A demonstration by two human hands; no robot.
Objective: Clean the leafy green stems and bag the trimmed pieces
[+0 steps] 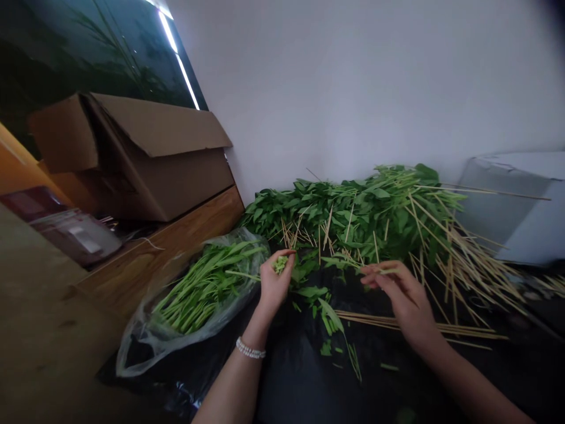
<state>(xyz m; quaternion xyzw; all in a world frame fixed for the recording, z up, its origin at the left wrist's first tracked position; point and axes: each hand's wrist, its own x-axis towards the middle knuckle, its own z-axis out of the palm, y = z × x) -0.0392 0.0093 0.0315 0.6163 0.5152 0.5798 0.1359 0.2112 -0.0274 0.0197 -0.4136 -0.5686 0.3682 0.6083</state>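
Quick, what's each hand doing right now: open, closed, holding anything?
Left hand: closed on a small bundle of short green stem pieces.
Right hand: fingertips pinched on a thin green stem.

Light: soft, even; wall (pixel 353 88) beyond the right hand (pixel 399 297) was brightest. Glare: a white strip (pixel 176 56) lay on the dark pane (pixel 110 47) far up-left of the left hand (pixel 272 287). Edges bowed; top-right corner darkened.
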